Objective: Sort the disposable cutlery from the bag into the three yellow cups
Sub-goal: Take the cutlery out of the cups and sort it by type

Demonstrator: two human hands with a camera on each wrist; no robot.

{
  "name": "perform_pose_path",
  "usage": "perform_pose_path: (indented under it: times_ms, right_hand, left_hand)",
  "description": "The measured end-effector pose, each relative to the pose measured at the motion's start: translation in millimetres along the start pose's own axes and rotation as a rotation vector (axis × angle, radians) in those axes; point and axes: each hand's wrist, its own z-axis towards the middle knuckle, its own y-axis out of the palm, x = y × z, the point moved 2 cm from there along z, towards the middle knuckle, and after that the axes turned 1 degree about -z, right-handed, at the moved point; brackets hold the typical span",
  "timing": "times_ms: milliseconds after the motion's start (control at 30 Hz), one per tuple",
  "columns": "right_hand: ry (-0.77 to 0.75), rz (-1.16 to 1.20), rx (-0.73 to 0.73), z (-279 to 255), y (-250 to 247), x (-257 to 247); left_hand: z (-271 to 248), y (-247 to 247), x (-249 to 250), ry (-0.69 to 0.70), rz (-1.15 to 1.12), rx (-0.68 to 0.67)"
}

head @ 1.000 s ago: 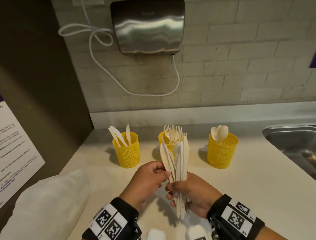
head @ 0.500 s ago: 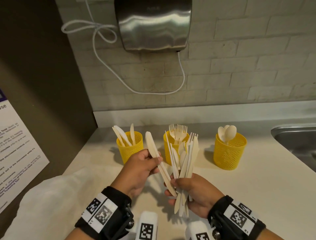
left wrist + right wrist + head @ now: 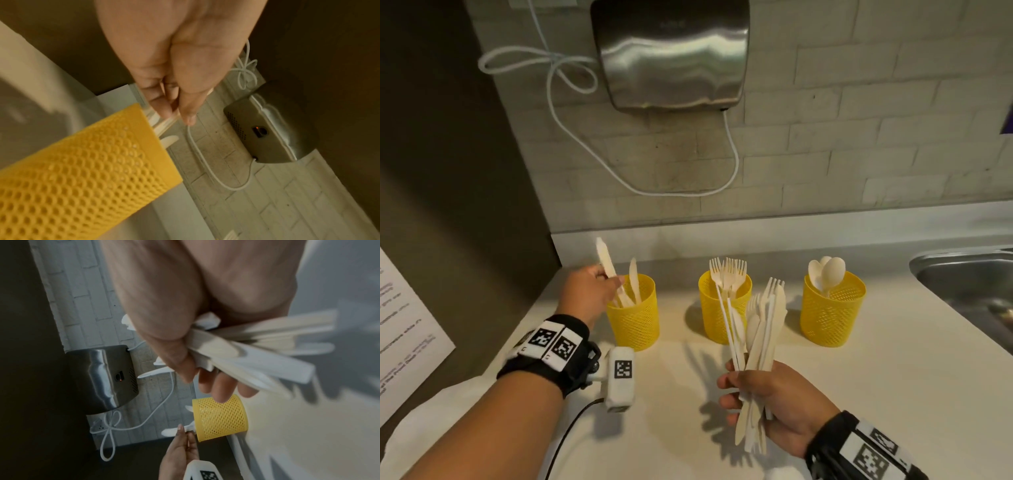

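A white plastic bag (image 3: 438,411) lies at the far left of the pale bench (image 3: 893,394). The left hand (image 3: 585,298) pinches a cream disposable knife (image 3: 606,262) between thumb and fingers (image 3: 162,107); the knife stands tilted, blade up, its lower end at the rim of the left yellow cup (image 3: 635,315). This perforated mesh cup already contains several knives, blades up. The middle yellow cup (image 3: 717,308) holds forks with tines up. In front of it and nearer the camera, the right hand (image 3: 780,404) grips a bundle of mixed cutlery (image 3: 760,329) with fingers curled round the handles; forks, knives and at least one spoon fan upward from the fist. The right yellow cup (image 3: 832,315) holds spoons, bowls up. A steel sink (image 3: 969,277) sits at the far right. A steel hand dryer (image 3: 671,51) hangs on the brick wall above the cups.
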Motion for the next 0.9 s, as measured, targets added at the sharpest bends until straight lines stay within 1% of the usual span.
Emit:
perform_pose_path:
  times_ms: [33, 100, 133, 167, 200, 233, 267, 300, 333, 367, 467, 567, 733, 800, 900]
  right_hand:
    - [-0.008, -0.003, 0.002, -0.7, 0.1, -0.4]
    - [-0.026, -0.014, 0.001, -1.9, 1.0, -1.1]
    - [-0.032, -0.02, -0.002, -2.3, 1.8, -1.3]
    - [-0.035, -0.027, -0.005, -3.0, 3.5, -1.8]
    - [-0.037, -0.034, -0.008, -2.7, 5.2, -1.9]
    - [-0.037, -0.043, -0.011, -2.6, 7.6, -1.8]
    - [-0.036, -0.056, -0.019, -2.3, 10.3, -1.2]
    - [-0.033, -0.069, -0.034, -2.7, 13.7, -1.1]
    - [-0.03, -0.084, -0.055, -2.7, 17.1, -0.8]
    - [-0.029, -0.096, -0.079, -3.1, 20.9, -0.8]
    - [-0.015, -0.087, -0.118, -3.6, 25.7, 0.2]
    - [0.025, -0.067, -0.127, -4.6, 26.4, 3.1]
    - [0.107, 0.038, -0.125, -5.1, 27.8, 7.3]
    - [0.115, 0.083, -0.106, -4.1, 27.4, 6.0]
    - [0.109, 0.135, -0.051, -1.3, 23.9, 5.3]
  left_hand:
    - [-1.4, -0.8, -2.9, -0.016, 0.032, -0.002]
    - [-11.8, -5.0, 0.1, 0.028, 0.126, 0.074]
    - [-22.0, -4.6, 3.9, 0.063, 0.137, 0.116]
    - [-36.6, -1.1, 11.1, 0.089, 0.109, 0.12]
    - [-54.2, 6.9, 17.7, 0.075, 0.031, 0.035]
    - [-73.8, 19.2, 23.1, 0.037, -0.084, -0.137]
    - [-91.5, 33.7, 26.4, -0.01, -0.202, -0.344]
    - [-105.8, 47.8, 27.8, -0.059, -0.286, -0.513]
    - [-114.7, 58.7, 26.8, -0.085, -0.332, -0.607]
    - [-118.0, 65.6, 23.5, -0.095, -0.359, -0.631]
    - [-117.1, 70.4, 17.1, -0.161, -0.432, -0.587]
    - [-119.4, 65.5, 13.5, -0.186, -0.46, -0.597]
    - [-120.6, 56.1, 12.0, -0.153, -0.511, -0.599]
    - [-119.0, 50.6, 13.0, -0.146, -0.529, -0.563]
    - [-110.9, 37.3, 20.1, -0.127, -0.539, -0.475]
